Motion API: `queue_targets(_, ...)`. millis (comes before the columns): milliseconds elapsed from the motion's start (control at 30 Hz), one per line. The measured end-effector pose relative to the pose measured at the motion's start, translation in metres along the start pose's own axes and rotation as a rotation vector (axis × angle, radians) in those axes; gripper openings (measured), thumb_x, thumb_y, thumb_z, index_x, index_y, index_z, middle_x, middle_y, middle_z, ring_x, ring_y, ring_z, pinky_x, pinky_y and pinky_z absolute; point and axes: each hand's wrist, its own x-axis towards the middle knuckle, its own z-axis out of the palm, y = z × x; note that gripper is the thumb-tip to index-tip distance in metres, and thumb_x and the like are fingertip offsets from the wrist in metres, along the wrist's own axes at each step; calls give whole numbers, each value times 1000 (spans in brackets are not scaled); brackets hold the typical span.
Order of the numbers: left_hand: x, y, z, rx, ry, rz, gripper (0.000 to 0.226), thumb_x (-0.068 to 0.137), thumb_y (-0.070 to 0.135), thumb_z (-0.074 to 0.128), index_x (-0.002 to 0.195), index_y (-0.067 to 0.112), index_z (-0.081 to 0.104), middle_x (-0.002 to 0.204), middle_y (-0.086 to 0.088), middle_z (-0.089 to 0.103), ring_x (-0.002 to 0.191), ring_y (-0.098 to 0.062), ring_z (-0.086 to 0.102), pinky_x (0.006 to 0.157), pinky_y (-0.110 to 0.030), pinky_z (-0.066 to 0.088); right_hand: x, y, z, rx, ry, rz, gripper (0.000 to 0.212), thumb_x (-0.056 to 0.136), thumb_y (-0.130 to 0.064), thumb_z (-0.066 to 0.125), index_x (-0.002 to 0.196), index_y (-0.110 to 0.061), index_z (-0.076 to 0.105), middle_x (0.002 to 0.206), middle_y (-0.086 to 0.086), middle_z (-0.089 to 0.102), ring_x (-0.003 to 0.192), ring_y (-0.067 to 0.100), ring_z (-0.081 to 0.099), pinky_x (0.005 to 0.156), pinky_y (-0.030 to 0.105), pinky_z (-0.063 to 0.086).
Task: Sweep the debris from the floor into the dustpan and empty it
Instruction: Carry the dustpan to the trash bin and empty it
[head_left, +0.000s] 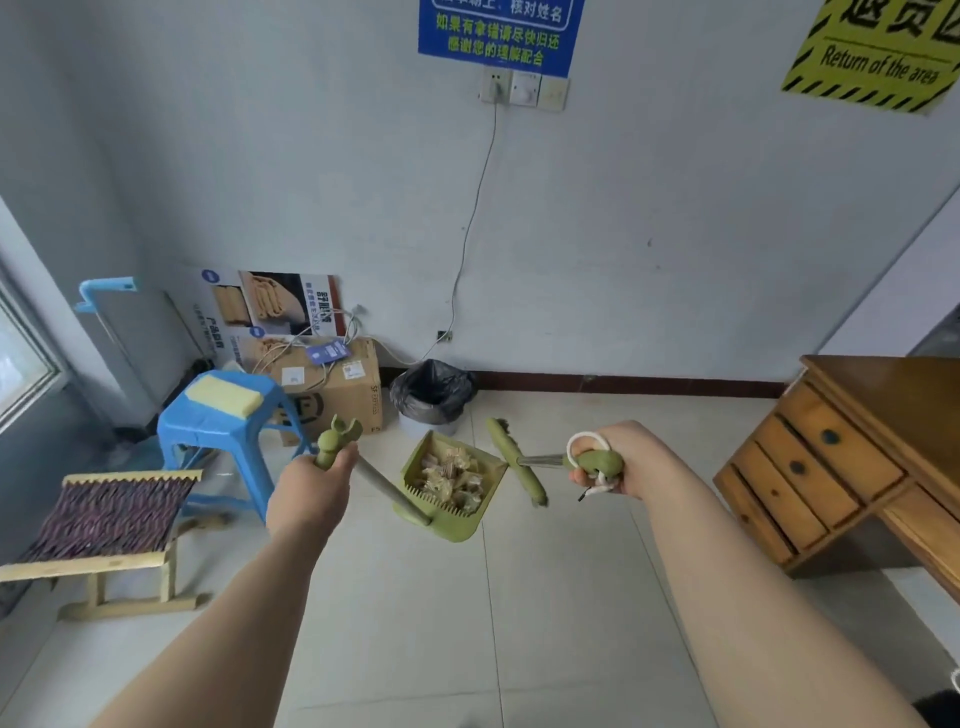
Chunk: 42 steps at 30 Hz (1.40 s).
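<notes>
Over the floor (519, 623) tiles, near the black-lined bin (434, 395), a dustpan (470, 519) heaped with tan debris (452, 475) is held by its handle in the left hand (311, 488), the broom (514, 460) being gripped by the right hand (613, 462).

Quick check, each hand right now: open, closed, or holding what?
Left hand: closed, gripping the dustpan handle.
Right hand: closed, gripping the broom handle.

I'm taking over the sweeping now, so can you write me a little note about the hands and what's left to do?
Left hand grips the dustpan by its handle; right hand grips the broom.
The debris sits in the dustpan, just short of the bin.
Done: debris swept into the pan.
Left: tip the dustpan into the bin.
</notes>
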Motion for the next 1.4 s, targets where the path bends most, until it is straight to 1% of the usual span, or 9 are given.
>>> queue_targets(233,99,61,54,-245,13,-98,40,92,55,53,89,17,63,65,-5,55,52,-22,49,52,-28,39,110,-98,-14,-7,13,-52,16,82,6,56,67,1,57,68,19,58,50,26,57,32,16,36)
queue_targets(467,193,103,93,-439,48,-243,41,92,55,54,103,17,61,73,-4,54,58,-18,45,51,-30,36,192,-175,-4,-69,44,-104,18,80,5,58,63,-2,58,60,16,56,47,24,56,37,15,36)
queue_targets(667,272,144,109,-560,17,-346,48,93,52,57,123,14,60,89,-11,61,84,-31,62,80,-45,51,248,-235,7,-28,117,-114,17,76,6,60,61,-3,57,62,16,56,48,25,58,42,19,41)
queue_targets(733,297,156,115,-584,14,-374,47,92,53,57,119,15,62,81,-7,58,68,-22,53,74,-42,49,265,-253,10,-21,123,-105,13,75,6,61,65,-1,58,63,16,56,47,25,58,42,21,43)
queue_targets(867,338,169,123,-680,34,-511,47,89,57,60,113,16,63,73,-3,53,61,-19,47,53,-33,39,294,-280,15,-14,126,-70,9,75,5,62,69,-1,59,63,16,57,43,23,57,36,20,43)
queue_targets(1000,367,167,135,-874,22,-625,52,92,51,58,121,8,60,72,-2,46,59,-15,44,56,-32,41,318,-293,20,-31,116,-61,6,76,4,61,72,0,60,66,16,58,50,25,58,39,19,39)
queue_targets(1167,381,165,155,-987,-11,-742,46,97,48,51,70,13,38,67,-3,38,53,-14,37,50,-26,34,349,-309,25,-70,86,-36,12,81,5,57,70,-1,57,69,17,57,52,26,58,38,17,39)
queue_targets(1300,388,174,159,-1103,100,-1018,37,87,51,66,74,19,52,64,2,48,50,-8,41,48,-25,37,374,-322,24,-87,40,15,18,86,4,55,69,-2,57,68,16,56,54,26,57,34,17,39)
queue_targets(1400,389,171,172,-1164,141,-1073,33,89,50,63,73,22,56,61,3,49,44,-8,38,45,-23,35,392,-328,21,-114,33,-3,18,85,4,55,68,-2,58,69,17,57,56,26,59,32,16,39)
